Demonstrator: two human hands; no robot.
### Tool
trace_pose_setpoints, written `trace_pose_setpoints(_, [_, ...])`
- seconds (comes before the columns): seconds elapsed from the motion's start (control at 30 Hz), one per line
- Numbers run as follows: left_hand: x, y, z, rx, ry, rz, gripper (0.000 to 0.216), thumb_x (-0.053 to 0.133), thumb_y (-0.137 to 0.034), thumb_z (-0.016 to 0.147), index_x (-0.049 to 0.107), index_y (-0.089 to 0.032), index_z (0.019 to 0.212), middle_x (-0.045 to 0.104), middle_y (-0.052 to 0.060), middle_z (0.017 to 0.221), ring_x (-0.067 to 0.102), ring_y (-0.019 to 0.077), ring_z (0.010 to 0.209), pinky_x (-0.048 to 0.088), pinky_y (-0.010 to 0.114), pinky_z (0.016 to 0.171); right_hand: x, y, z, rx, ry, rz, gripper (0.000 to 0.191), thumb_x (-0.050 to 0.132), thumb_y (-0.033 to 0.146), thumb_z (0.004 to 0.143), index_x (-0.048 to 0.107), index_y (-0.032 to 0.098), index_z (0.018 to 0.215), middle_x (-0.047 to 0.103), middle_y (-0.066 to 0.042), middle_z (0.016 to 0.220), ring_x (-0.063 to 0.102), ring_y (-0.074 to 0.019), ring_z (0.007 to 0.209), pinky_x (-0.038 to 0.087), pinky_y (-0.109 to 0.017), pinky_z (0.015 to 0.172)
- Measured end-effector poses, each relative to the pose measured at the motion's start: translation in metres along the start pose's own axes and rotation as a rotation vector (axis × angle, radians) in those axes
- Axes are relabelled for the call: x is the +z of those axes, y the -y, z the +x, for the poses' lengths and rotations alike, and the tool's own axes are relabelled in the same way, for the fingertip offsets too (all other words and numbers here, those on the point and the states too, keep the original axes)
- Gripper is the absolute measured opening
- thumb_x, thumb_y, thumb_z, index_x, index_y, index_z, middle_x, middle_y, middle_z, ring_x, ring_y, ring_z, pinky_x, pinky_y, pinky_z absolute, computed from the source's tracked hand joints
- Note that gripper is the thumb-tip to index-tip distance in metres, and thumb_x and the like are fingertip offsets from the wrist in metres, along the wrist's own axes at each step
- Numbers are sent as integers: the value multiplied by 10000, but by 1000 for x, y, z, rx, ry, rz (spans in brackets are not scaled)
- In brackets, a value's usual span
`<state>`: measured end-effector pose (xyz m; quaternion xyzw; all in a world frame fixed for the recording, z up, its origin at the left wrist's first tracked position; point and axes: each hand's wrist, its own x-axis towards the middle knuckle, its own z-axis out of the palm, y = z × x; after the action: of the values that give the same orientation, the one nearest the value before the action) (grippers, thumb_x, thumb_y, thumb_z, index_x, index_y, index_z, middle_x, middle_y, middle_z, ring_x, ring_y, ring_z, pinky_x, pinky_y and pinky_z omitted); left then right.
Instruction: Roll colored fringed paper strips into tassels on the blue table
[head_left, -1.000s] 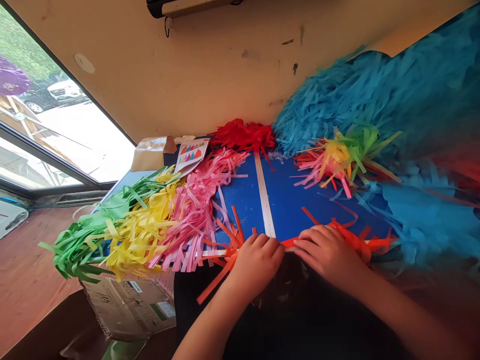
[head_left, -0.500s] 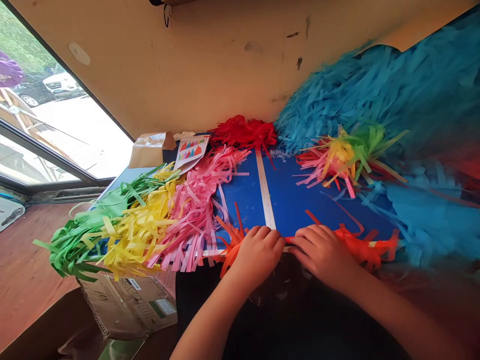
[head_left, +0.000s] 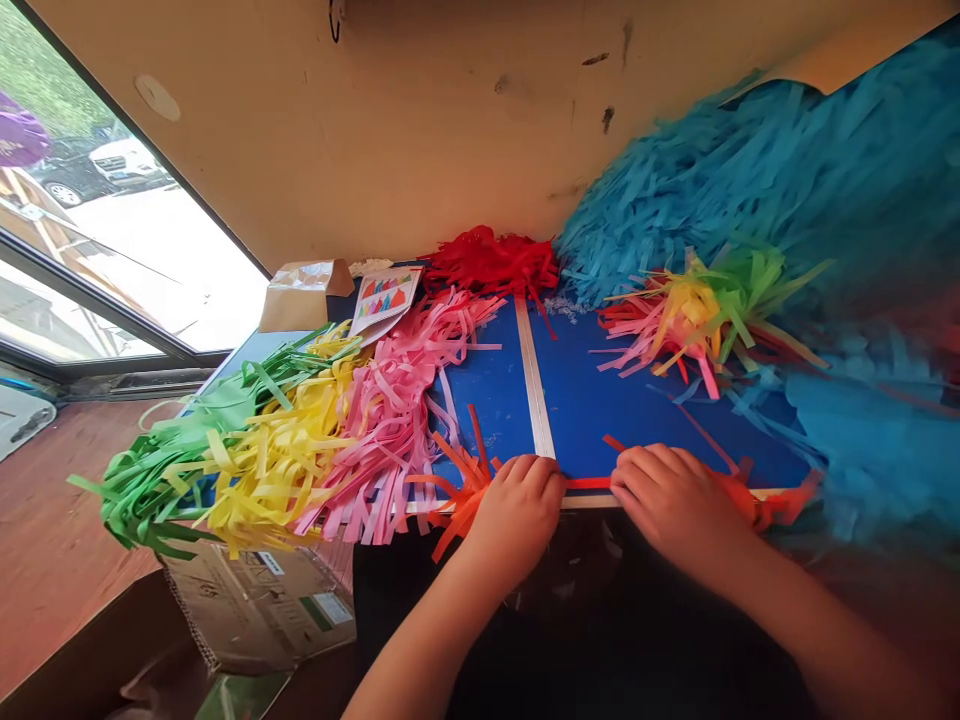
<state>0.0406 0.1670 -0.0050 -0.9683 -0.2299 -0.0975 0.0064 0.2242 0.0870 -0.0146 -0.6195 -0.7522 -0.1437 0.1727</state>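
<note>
An orange paper tassel (head_left: 587,483) stretches along the front edge of the blue table (head_left: 592,400), its middle drawn into a narrow band between my hands. My left hand (head_left: 521,505) is closed around it just inside the left fringe, which fans out beyond the knuckles. Farther right, my right hand (head_left: 664,500) grips the same tassel with curled fingers. The right-hand fringe spreads past that hand. My palms and fingertips are mostly hidden.
Green (head_left: 217,420), yellow (head_left: 292,420) and pink tassels (head_left: 397,400) lie at left. Red tassels (head_left: 491,262) and a printed card (head_left: 386,298) rest by the wall. A multicoloured bundle (head_left: 701,310) and a big blue tassel heap (head_left: 697,190) are at right. A cardboard box (head_left: 262,610) stands below left.
My right hand has moved rightward, away from my left, so more of the orange band shows between them. My left hand stays nearly in place. The view has shifted slightly.
</note>
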Motion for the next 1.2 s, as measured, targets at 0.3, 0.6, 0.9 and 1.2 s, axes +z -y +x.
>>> trace_pose_setpoints(0.3, [11, -5, -9, -120, -234, 24, 51, 525, -185, 853, 574, -171, 846, 618, 24, 952, 540, 165, 860, 444, 324, 813, -4, -7, -3, 26, 8, -115, 254, 363, 147, 867, 563, 168, 713, 555, -56, 758, 449, -171, 722, 277, -308, 666])
trace_pose_setpoints(0.6, [-7, 9, -11, -153, -254, 219, 91, 620, -135, 767, 605, -218, 733, 629, -20, 1022, 507, 213, 1009, 331, 408, 940, -3, 4, -9, 80, -10, -235, 179, 436, 97, 818, 574, 151, 717, 561, -62, 744, 463, -188, 739, 288, -335, 728])
trace_pose_setpoints(0.9, [-18, 8, -2, -126, -59, 95, 101, 527, -227, 827, 614, -180, 808, 599, 40, 870, 520, 203, 882, 395, 399, 884, -6, -3, -4, 73, 51, -194, 207, 413, 127, 820, 552, 169, 673, 529, -53, 714, 446, -176, 705, 272, -314, 679])
trace_pose_setpoints(1.2, [-8, -14, 19, -46, 13, 109, 48, 526, -158, 812, 569, -171, 796, 568, 42, 840, 522, 211, 791, 433, 359, 716, -14, -3, 4, 19, 128, -269, 134, 470, 131, 781, 540, 172, 675, 552, -64, 733, 476, -205, 714, 275, -331, 659])
